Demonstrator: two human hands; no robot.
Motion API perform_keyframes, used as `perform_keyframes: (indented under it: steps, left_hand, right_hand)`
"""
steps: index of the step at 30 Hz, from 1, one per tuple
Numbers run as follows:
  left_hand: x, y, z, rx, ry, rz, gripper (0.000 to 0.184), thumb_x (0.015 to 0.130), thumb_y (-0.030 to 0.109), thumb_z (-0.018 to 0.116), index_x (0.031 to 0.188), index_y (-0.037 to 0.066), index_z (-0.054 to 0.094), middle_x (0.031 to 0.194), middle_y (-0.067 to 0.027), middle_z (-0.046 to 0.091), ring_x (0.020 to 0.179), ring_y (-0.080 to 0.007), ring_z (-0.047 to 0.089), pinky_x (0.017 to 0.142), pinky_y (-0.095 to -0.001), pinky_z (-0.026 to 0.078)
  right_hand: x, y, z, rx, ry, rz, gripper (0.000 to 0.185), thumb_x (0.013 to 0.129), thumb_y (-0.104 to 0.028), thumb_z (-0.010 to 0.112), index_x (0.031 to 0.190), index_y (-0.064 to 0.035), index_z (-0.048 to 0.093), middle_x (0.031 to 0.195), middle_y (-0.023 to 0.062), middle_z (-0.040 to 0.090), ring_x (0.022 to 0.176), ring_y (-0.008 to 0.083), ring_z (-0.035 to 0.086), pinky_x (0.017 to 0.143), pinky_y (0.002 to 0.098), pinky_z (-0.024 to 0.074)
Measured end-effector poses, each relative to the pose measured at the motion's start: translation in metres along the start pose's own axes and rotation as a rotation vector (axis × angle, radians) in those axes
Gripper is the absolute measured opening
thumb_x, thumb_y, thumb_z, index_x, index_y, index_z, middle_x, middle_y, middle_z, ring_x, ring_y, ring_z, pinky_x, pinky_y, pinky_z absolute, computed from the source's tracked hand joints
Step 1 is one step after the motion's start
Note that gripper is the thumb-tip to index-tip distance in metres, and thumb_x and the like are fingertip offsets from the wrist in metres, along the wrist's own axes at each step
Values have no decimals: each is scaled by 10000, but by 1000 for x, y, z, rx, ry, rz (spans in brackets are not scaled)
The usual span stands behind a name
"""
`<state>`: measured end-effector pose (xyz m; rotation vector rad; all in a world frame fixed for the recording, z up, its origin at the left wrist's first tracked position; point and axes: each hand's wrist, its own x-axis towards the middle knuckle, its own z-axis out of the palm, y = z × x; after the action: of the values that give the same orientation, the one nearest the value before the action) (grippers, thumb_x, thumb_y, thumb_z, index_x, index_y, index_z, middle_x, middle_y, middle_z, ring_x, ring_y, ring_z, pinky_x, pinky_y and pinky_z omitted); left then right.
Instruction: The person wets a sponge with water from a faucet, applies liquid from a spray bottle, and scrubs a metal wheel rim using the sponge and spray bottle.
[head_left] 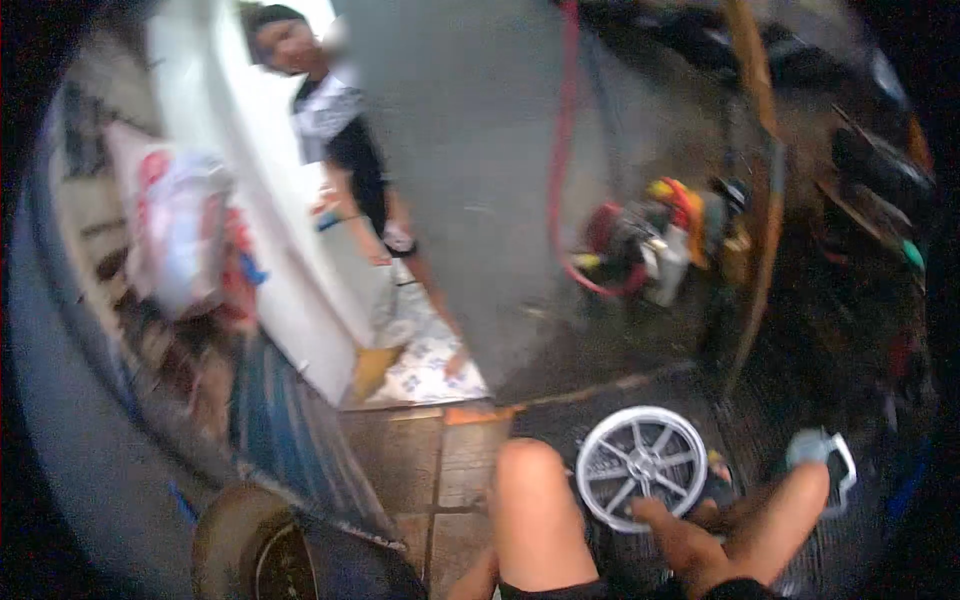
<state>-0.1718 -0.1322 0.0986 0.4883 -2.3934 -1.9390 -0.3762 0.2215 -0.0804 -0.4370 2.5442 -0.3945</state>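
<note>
A light grey spoked wheel (pixel 643 468), like a motorcycle rim, stands or lies tilted on the dark wet floor between my knees. At its lower edge my right hand (pixel 648 514) takes hold of the rim, though blur softens the fingers. A bit of my left arm shows beside my left knee, and the hand itself is hidden. To the right of the wheel, by my right knee, is a pale plastic container with a white handle (pixel 845 468).
Another person (pixel 350 150) stands in the doorway at the left. A red hose (pixel 562 150) hangs down the grey wall (pixel 470 200) towards several bottles (pixel 680 250). Plastic bags (pixel 185 230) hang at left, above a blue striped cloth (pixel 290 430). A wooden post (pixel 768 220) stands right.
</note>
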Motion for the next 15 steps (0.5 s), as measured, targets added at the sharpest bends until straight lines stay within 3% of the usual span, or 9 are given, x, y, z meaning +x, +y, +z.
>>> perform_keyframes:
  steps: [5,11,15]
  left_hand:
    - [13,-2,8,-23,-9,27,391,875,148,687,1243,74,576,954,11,612,812,-92,553,753,-258,455]
    - [57,22,18,-18,-107,91,394,871,145,690,1243,74,578,949,12,612,808,-92,552,752,-257,455]
    - [86,47,28,1,-165,124,397,868,142,692,1242,74,579,945,12,612,806,-91,551,751,-256,454]
  right_hand:
    - [8,-9,-31,322,78,98,363,921,-364,512,1092,-65,628,1027,156,674,938,356,651,803,530,512]
    - [57,-23,-49,1217,102,212,359,931,-372,480,1087,-68,590,980,151,652,876,339,637,742,518,519]
    - [102,-20,-45,1626,57,199,357,938,-377,458,1084,-69,565,949,148,637,835,327,628,702,510,523]
